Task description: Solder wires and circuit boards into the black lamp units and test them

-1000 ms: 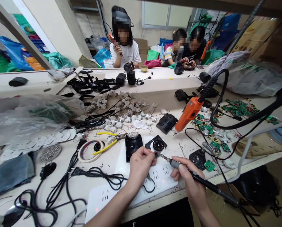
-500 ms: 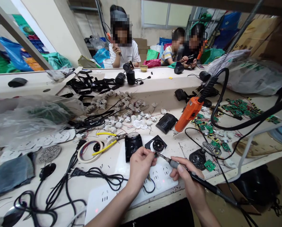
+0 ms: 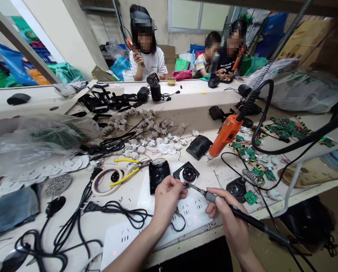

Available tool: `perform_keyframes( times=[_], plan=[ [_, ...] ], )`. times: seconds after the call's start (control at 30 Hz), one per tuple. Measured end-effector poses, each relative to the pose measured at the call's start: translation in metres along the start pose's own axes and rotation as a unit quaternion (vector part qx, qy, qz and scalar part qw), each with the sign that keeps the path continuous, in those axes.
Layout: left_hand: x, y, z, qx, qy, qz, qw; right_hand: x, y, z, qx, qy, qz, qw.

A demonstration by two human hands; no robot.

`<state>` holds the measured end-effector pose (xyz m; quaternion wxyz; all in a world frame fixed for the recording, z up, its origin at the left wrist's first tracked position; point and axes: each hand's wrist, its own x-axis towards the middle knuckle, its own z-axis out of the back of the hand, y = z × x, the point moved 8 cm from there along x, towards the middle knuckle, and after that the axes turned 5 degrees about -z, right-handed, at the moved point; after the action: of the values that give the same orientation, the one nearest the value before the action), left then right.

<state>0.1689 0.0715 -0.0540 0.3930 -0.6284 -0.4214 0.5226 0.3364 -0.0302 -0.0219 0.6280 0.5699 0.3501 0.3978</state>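
Observation:
My right hand (image 3: 228, 215) is closed around the grey grip of a soldering iron (image 3: 210, 195). The iron's tip points left and meets the fingertips of my left hand (image 3: 169, 196). That hand is pinched on something small and dark, mostly hidden by the fingers. Just beyond the tip lies a black square part with a round black fan-like piece (image 3: 189, 174) in a white ring. A black housing (image 3: 159, 175) stands by my left knuckles. Below my left hand, a black cord (image 3: 182, 226) loops over the white power strip (image 3: 154, 236).
An orange electric screwdriver (image 3: 225, 136) hangs at right on a coiled cable. Yellow-handled pliers (image 3: 126, 177) and a tape roll (image 3: 96, 185) lie left. Small white motors (image 3: 135, 147) and green circuit boards (image 3: 288, 126) are heaped behind. Several people sit across the bench.
Both hands hold nearly the same pose, with the iron's tip still at my left fingertips. The view has shifted slightly.

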Motion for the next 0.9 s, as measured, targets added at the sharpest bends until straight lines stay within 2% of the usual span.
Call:
perform_keyframes(
  times=[0.5, 0.9],
  plan=[
    [0.0001, -0.0004, -0.0004, 0.022, 0.006, -0.008, 1.0, 0.0006, -0.0034, -0.001, 0.007, -0.018, -0.022, 1.0],
    [-0.0008, -0.002, -0.0025, 0.015, 0.02, -0.006, 1.0, 0.0036, -0.0036, -0.0031, 0.011, -0.002, -0.026, 1.0]
  ],
)
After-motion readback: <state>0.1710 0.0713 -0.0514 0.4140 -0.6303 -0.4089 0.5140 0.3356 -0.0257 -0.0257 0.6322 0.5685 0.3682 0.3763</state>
